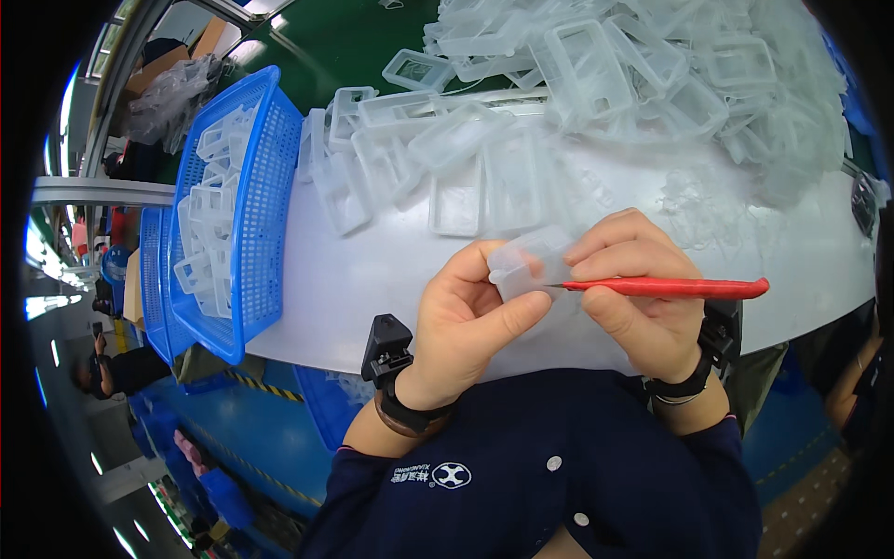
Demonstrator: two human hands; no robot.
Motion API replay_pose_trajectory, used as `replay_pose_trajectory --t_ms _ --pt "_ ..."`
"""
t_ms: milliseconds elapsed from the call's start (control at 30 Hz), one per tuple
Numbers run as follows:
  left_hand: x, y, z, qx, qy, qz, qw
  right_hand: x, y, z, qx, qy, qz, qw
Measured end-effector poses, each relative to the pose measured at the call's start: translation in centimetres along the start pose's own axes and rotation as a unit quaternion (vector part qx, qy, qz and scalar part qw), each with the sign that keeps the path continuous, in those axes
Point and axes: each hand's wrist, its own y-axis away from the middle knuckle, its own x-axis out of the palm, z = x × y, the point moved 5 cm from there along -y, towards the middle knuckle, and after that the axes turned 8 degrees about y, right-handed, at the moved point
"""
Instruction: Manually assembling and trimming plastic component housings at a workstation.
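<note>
Near the front of the white table, my left hand [475, 312] grips a translucent plastic frame [529, 258] between thumb and fingers, tilted up off the surface. My right hand [643, 298] is closed around a red-handled knife [689, 288]. Its thin blade points left and meets the frame's lower right edge, close to my left thumb. The right fingertips also rest by the frame's right side. How far the blade reaches along the plastic is partly hidden.
A large heap of translucent frames [643, 84] covers the back right; several more frames [456, 200] lie in front of it. Thin plastic scraps [694, 200] lie on the table [345, 289]. At the left edge stands a blue basket [261, 214] with frames inside.
</note>
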Motion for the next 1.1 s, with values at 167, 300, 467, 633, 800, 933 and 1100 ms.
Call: replay_pose_trajectory --t_ms 167,300,467,633,800,933,1100 --pt "-0.3 0.1 -0.1 -0.009 -0.003 0.031 0.999 0.7 0.0 -0.5 0.027 -0.022 -0.007 0.999" --pt "-0.3 0.2 0.0 -0.002 -0.003 0.033 0.999 0.9 -0.1 -0.5 0.015 0.007 0.006 1.000" --pt "-0.4 -0.1 -0.3 0.071 -0.120 0.031 0.990 1.3 -0.1 0.5 -0.136 0.182 0.007 0.974" --pt "-0.4 -0.2 0.0 0.076 -0.186 0.028 0.979 1.6 1.1 0.6 -0.234 0.315 -0.020 0.920" --pt "-0.3 0.2 0.7 -0.064 -0.124 0.063 0.988 -4.0 1.1 0.9 -0.197 0.309 -0.147 0.919" --pt "0.2 0.4 1.5 -0.044 -0.108 0.068 0.991 -10.0 2.0 -0.8 0.015 0.217 -0.308 0.926" --pt "-0.1 0.3 2.0 -0.008 -0.203 0.045 0.978 -7.6 3.4 -2.9 0.099 0.350 -0.130 0.923"
